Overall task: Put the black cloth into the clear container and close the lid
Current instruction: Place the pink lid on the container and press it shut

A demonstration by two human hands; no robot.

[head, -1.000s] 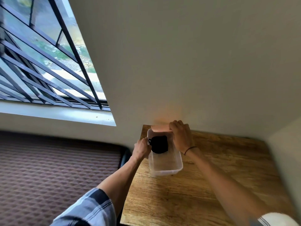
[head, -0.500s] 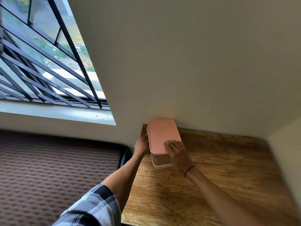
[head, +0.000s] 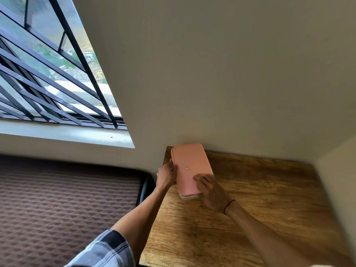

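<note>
Left hand at lid left edge; right hand flat on near corner.

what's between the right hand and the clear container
In the head view, the pink lid lies between them: the right hand presses flat on its near end, and only the clear container's near edge shows beneath it.
</note>
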